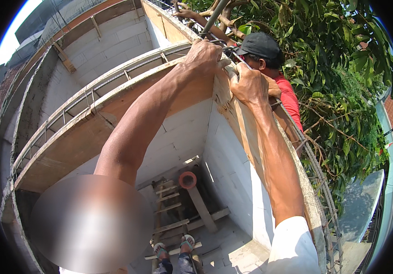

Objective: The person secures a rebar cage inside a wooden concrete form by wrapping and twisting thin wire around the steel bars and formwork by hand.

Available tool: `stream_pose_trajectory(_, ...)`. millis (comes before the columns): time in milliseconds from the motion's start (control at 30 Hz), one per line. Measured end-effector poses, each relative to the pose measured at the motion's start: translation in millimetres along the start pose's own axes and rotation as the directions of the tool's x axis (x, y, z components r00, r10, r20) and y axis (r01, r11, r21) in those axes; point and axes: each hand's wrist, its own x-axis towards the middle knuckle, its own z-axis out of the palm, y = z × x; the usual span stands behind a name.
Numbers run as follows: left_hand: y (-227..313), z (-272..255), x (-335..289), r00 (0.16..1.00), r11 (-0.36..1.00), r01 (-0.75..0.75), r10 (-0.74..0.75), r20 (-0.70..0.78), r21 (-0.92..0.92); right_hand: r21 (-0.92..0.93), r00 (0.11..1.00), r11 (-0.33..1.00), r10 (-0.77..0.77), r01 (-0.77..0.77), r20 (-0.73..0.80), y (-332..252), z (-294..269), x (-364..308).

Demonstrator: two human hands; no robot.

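White sleeve (293, 249), right grip (251, 84) and left grip (204, 55) clenched, contents unclear, at wooden formwork (68, 142) with steel bars (92, 95) inside

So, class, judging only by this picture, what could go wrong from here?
A foot might slip: the sandals are on a narrow wooden ladder, while the left hand and right hand are both up at the corner.
The left hand is close to a grey bar, which might scrape or pinch it.
The co-worker in red is near the right hand, so they could bump.
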Motion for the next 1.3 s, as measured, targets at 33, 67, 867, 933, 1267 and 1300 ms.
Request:
stream_pose_trajectory(33,-8.7,1.3,-3.0,0.996,0.993,-0.083,0.080,-0.044,-0.078,0.007,1.000,1.000,-0.005,0.005,0.000,3.2,3.2,-0.2)
stream_pose_trajectory(67,-18.9,5.9,-7.5,0.996,0.994,-0.080,0.077,-0.043,-0.075,0.055,0.999,0.997,-0.045,0.046,-0.020,6.2,5.8,-1.0)
stream_pose_trajectory(867,-42.0,13.8,-0.6,0.990,0.898,0.137,-0.107,0.095,-0.419,-0.376,0.952,0.904,0.092,-0.203,-0.293,-59.1,-11.7,-66.1)
stream_pose_trajectory(933,-40.2,13.6,2.5,0.992,0.896,0.119,-0.091,0.084,-0.429,-0.422,0.952,0.882,0.087,-0.210,-0.293,-47.6,-11.6,-62.6)
stream_pose_trajectory(1267,-38.8,11.5,1.9,0.992,0.892,0.117,-0.082,0.097,-0.437,-0.278,0.907,0.874,0.332,-0.399,-0.259,-31.4,8.7,-21.3)
stream_pose_trajectory(1300,-38.8,12.2,2.6,0.991,0.897,0.122,-0.090,0.094,-0.425,-0.240,0.893,0.895,0.279,-0.375,-0.354,-30.7,14.7,-17.4)
